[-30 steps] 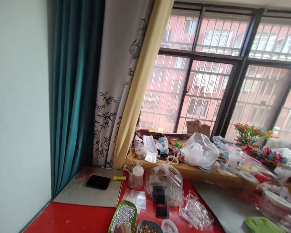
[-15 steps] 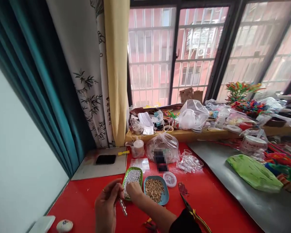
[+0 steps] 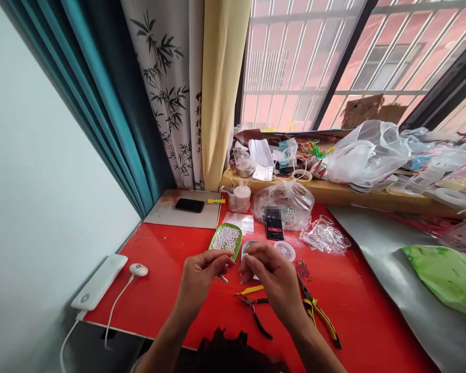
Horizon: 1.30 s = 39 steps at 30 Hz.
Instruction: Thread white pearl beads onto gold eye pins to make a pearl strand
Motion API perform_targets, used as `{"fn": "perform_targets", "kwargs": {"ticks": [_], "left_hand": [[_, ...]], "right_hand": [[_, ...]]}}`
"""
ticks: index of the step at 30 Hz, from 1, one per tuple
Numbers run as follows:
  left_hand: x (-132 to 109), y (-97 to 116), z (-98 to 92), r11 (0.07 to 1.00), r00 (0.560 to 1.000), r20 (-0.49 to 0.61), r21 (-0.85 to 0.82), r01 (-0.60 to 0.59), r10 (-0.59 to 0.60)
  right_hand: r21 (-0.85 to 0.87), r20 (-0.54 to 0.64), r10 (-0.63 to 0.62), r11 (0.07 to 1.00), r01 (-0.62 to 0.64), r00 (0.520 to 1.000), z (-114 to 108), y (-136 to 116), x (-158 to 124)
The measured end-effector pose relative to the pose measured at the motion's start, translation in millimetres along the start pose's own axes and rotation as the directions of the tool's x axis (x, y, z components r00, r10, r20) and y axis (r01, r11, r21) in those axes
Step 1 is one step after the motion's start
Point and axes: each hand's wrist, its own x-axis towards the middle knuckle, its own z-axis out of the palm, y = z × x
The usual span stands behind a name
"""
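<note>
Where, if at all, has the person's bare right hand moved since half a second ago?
Yes: the bare right hand, earlier over the green oblong bead tray, has moved right, off it, and now partly hides the blue rounded tray.

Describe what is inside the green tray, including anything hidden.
Pale beads lie inside the green tray. The left hand hides part of its near end; the floor beneath the beads cannot be seen.

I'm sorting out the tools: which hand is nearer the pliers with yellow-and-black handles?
Right. The right hand is just left of the pliers; the left hand is farther left, beyond the right hand.
</note>
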Motion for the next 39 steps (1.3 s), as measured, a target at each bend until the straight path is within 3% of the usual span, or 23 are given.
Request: {"fn": "perform_targets", "kwargs": {"ticks": [3,10,17,23,28,32,35,39], "left_hand": [[-8.1,6.3,6.2,0.999,0.999,0.030,0.037,-0.012,0.011],[-19.4,15.1,13.3,0.998,0.997,0.062,0.023,-0.056,0.054],[-21.3,19.2,13.9,0.987,0.987,0.027,0.037,-0.158,0.157],[-26.1,19.2,15.0,0.947,0.959,-0.035,0.175,-0.270,0.280],[-29.6,18.3,12.8,0.949,0.950,-0.026,0.060,-0.311,0.313],[-31.0,16.7,11.4,0.919,0.919,0.004,-0.043,-0.393,0.394],[-31.8,14.9,10.8,0.894,0.896,0.019,-0.086,-0.440,0.443],[-32.2,13.9,10.4,0.873,0.875,0.045,-0.103,-0.477,0.483]], "right_hand": [[0.004,-0.076,-0.086,0.996,0.086,0.993,6.4,-10.6,-11.6],[-0.134,-0.160,-0.244,0.965,0.224,0.957,15.1,-3.6,-18.8],[-0.447,-0.083,-0.445,0.816,0.366,0.892,14.5,-6.6,-22.7],[-0.403,-0.027,-0.436,0.828,0.389,0.900,13.1,-10.3,-23.7],[-0.200,-0.086,-0.342,0.926,0.320,0.936,16.1,-11.1,-29.2],[-0.148,-0.179,-0.369,0.927,0.345,0.912,14.3,-14.7,-37.5],[-0.180,-0.077,-0.416,0.900,0.398,0.906,8.0,-17.6,-42.9],[-0.270,0.091,-0.295,0.912,0.308,0.951,2.6,-19.7,-44.8]]}}
